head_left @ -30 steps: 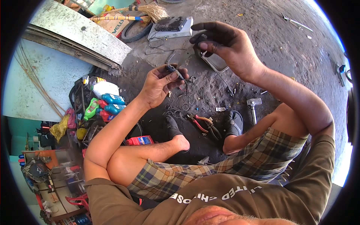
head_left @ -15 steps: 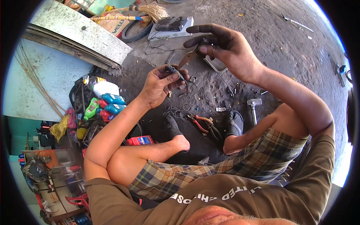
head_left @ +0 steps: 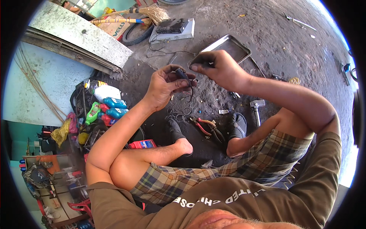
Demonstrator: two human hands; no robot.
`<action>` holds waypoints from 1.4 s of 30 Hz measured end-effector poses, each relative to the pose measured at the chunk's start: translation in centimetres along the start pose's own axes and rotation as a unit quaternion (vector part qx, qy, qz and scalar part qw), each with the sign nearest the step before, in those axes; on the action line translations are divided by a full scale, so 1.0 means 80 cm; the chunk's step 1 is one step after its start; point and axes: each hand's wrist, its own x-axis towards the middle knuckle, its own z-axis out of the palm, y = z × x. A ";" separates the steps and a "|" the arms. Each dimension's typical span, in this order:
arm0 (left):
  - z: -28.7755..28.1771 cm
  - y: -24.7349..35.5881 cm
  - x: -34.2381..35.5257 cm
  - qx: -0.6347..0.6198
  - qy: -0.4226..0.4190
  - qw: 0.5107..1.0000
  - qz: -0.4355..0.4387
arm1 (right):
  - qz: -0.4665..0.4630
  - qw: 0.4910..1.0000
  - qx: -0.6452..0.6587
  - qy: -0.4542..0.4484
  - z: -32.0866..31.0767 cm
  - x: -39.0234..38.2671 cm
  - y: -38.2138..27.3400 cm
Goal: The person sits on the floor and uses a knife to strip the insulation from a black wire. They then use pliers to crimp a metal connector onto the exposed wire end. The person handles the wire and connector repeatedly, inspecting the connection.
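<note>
Up in front of me, my left hand (head_left: 166, 87) is closed round a short black cylindrical piece (head_left: 182, 75). A thin dark wire (head_left: 191, 92) hangs down from beside that piece. Just to its right, my right hand (head_left: 220, 68) is held with thumb and fingers pinched together, the fingertips black with grime. Whatever those fingers hold, if anything, is too dark to make out. The two hands are close but apart. Below them on the ground lie red-handled pliers (head_left: 201, 127), a second pair of pliers (head_left: 215, 131) and loops of thin wire (head_left: 182, 113).
A hammer (head_left: 257, 110) lies beside my right foot. Beyond my right hand is a metal tray (head_left: 247, 53). Farther off are a flat black device (head_left: 172, 26), a straw broom (head_left: 154, 13) and a tire (head_left: 136, 37). Several bottles (head_left: 115, 102) cluster at left; a red bottle (head_left: 142, 144) lies near my leg.
My right hand has come down and closer to my left, its raised fingers now drawn in. The brownish strip seen between the hands no longer shows. The tray is now more visible.
</note>
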 end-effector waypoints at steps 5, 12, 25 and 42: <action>0.002 -0.001 0.000 0.011 0.010 1.000 0.010 | 0.029 0.998 0.030 -0.046 0.013 0.000 0.004; 0.003 -0.004 -0.001 0.006 -0.001 1.000 0.029 | 0.043 0.997 0.038 -0.052 0.021 -0.003 0.004; 0.001 -0.001 -0.007 0.073 -0.019 0.996 0.044 | 0.120 0.985 0.061 -0.107 0.010 -0.009 -0.017; 0.007 -0.001 -0.009 -0.047 -0.005 0.998 -0.048 | -0.060 0.997 -0.022 0.033 0.030 -0.016 -0.007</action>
